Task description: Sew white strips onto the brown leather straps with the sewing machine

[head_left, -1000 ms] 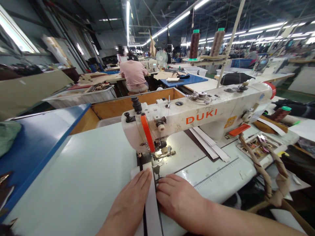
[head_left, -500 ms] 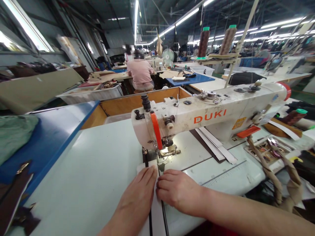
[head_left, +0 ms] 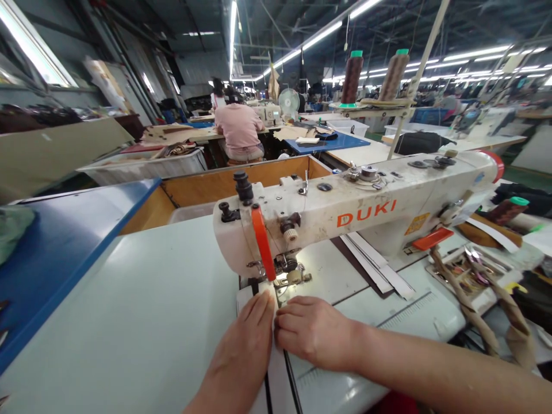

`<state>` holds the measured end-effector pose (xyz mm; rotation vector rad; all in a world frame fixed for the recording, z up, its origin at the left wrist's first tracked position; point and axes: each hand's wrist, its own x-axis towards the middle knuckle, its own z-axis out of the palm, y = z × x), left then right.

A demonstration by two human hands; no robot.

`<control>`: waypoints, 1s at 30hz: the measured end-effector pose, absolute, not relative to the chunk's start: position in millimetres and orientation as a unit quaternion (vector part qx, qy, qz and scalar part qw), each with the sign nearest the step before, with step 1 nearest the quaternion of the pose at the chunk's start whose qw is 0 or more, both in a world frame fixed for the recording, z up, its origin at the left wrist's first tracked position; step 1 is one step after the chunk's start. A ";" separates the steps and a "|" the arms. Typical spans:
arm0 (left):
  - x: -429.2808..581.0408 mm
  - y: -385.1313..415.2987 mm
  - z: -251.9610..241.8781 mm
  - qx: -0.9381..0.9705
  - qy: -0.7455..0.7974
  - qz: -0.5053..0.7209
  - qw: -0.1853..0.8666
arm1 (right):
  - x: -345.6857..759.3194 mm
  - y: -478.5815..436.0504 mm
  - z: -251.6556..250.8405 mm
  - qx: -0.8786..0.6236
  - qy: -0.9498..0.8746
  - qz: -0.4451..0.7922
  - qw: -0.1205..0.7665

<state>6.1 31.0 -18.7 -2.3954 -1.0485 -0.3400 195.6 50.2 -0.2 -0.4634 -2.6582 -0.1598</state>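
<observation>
A white strip with dark edges [head_left: 281, 382] lies on the pale sewing table and runs up to the sewing machine [head_left: 366, 210]. My left hand [head_left: 244, 348] rests flat on the strip, fingers stretched out and pointing at the machine's needle area. Beside it, my right hand [head_left: 317, 332] has its fingers curled and pressed at the strip's right edge. Both sets of fingertips are just in front of the lit presser foot area [head_left: 282, 280]. The needle itself is hard to make out behind the orange guard [head_left: 263, 244].
White and dark strips [head_left: 371, 264] lie under the machine arm. A tray of small tools [head_left: 472, 267] sits at the right, with twisted tan fabric [head_left: 463, 307] hanging by it. A blue table [head_left: 86, 230] adjoins at left. A person in pink [head_left: 238, 129] sits ahead.
The view has shifted, so the machine appears lower and farther left. My hands and the strip are closer to the presser foot, the hands' poses almost the same.
</observation>
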 end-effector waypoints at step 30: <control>4.5 45.6 -9.2 -0.889 -0.406 -0.135 0.159 | 195.4 64.9 -2.7 -0.183 -0.959 -0.028 0.215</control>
